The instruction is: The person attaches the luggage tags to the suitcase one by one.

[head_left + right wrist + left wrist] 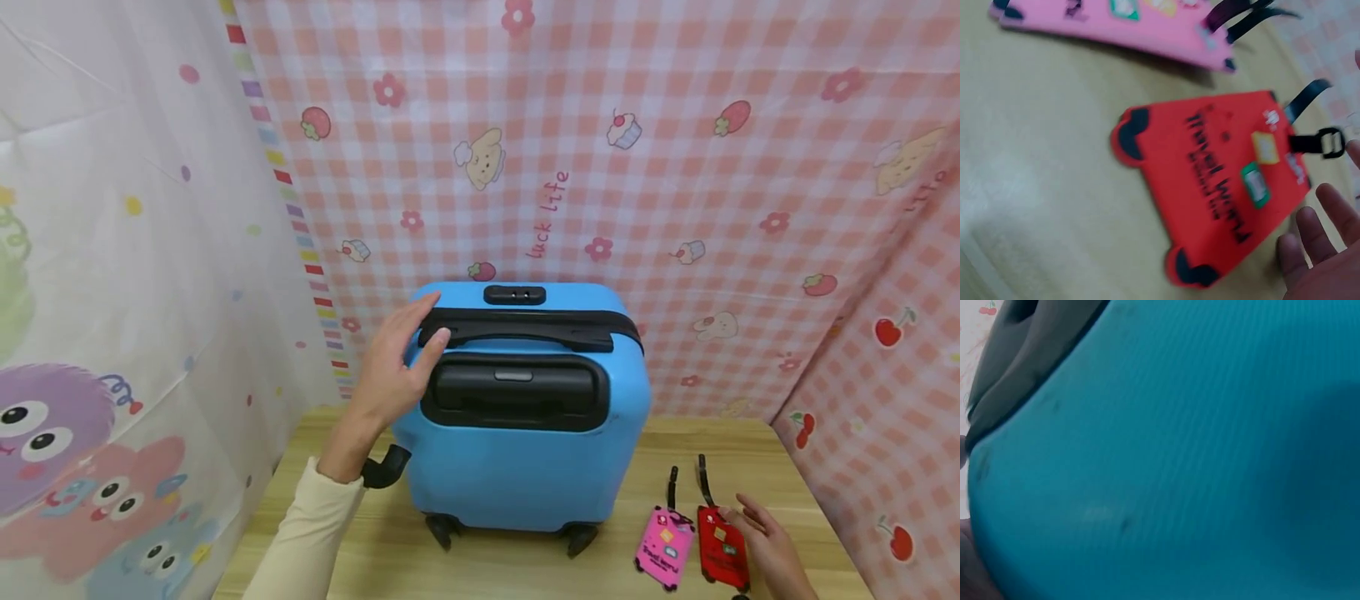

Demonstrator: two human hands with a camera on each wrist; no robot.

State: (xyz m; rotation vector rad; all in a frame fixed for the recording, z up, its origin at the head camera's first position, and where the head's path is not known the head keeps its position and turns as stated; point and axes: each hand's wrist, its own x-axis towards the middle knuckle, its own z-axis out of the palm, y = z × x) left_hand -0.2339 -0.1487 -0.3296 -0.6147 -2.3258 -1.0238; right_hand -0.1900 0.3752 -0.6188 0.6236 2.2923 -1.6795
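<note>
A blue hard-shell suitcase (517,475) stands upright on the table, its black carry handle (517,329) and retracted pull handle (516,392) toward me. My left hand (397,362) rests at its upper left corner, fingers extended and thumb by the carry handle's end. In the left wrist view the suitcase shell (1166,462) fills most of the picture. On the right lie two suitcase-shaped luggage tags with black straps: a pink luggage tag (664,547) and a red luggage tag (1210,181). Beside the red one is my right hand (768,546), fingers loosely spread; contact is unclear.
Behind the suitcase hangs a pink checked curtain (540,200). A white cartoon-print curtain (150,275) closes off the left side, and more checked cloth (892,400) the right. The wooden table (360,533) has bare surface in front of the suitcase.
</note>
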